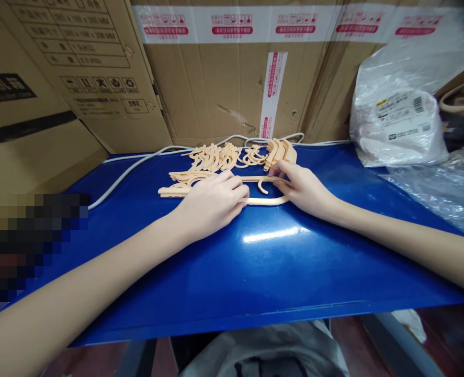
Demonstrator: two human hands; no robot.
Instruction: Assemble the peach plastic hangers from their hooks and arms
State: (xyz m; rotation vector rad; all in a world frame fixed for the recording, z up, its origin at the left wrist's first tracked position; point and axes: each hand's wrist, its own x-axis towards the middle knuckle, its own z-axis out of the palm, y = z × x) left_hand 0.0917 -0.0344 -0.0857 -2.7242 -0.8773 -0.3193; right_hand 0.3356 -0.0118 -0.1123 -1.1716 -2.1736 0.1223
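A cream plastic clothes hanger (269,201) lies flat on the blue table, spanning both hands. Its lower edge bends up at the right end, and a small curved hook (262,187) sits inside its outline. My left hand (218,201) is closed over the hanger's left part, fingers curled and hiding that section. At the right end, my right hand (302,186) pinches the hanger between thumb and fingers. More cream hanger pieces (172,192) lie left of my left hand, partly covered by it. Behind are a pile of hooks (216,156) and a stack of curved hanger arms (281,152).
Cardboard boxes (224,89) wall off the back and left. A white cable (125,183) runs along the table's rear and left. At right rear sit a white plastic parcel (400,123) and clear plastic wrap (436,191). The blue table (216,283) has its edge in front.
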